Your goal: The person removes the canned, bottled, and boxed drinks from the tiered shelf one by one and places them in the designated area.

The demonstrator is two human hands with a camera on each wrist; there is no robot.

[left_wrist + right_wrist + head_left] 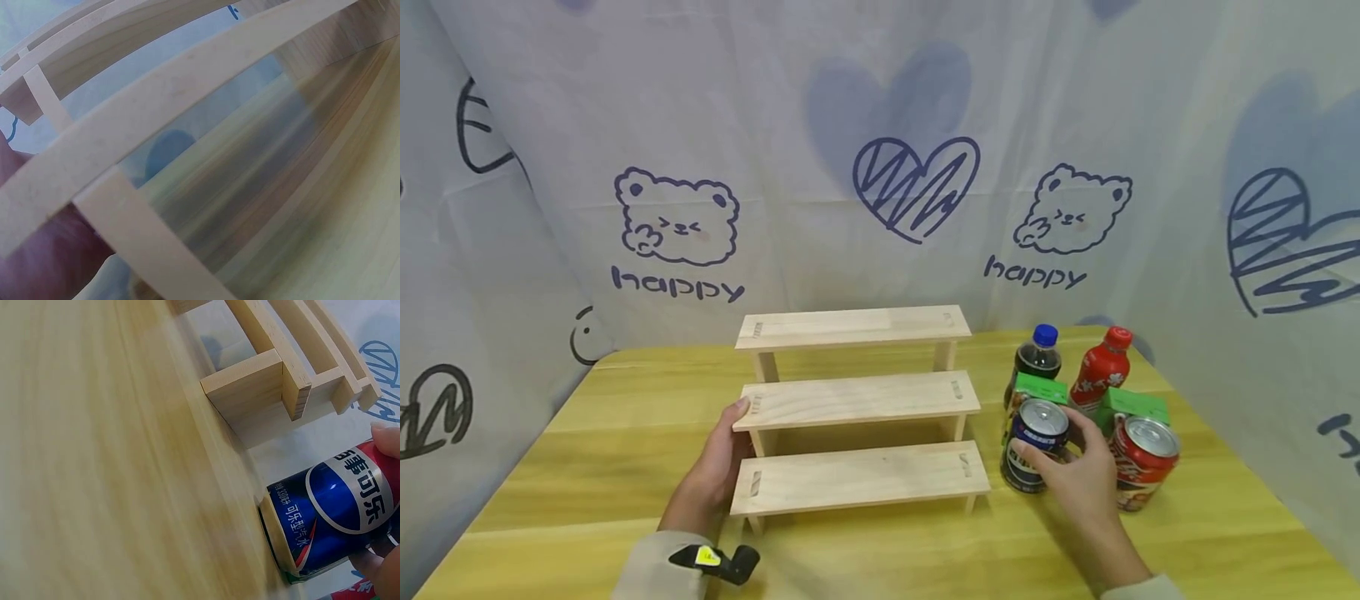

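A three-tier wooden step shelf (861, 479) stands mid-table, its tiers rising toward the back. My left hand (718, 458) grips its left side, thumb at the end of the middle tier; in the left wrist view, part of that hand (53, 262) shows behind the wood and the other fingers are hidden. To the shelf's right, my right hand (1086, 475) holds a blue cola can (1024, 454) round its upper body, thumb on the near side. The right wrist view shows the can (331, 512) with its base at or just above the tabletop; contact is unclear.
Right of the held can stands a red can (1142, 467). Behind are a dark drink bottle with a blue cap (1037, 358), a red bottle (1102, 367), and two green-topped cartons (1041, 387), partly hidden. Printed white cloth (805, 250) hangs behind the yellow wood-grain table (625, 417).
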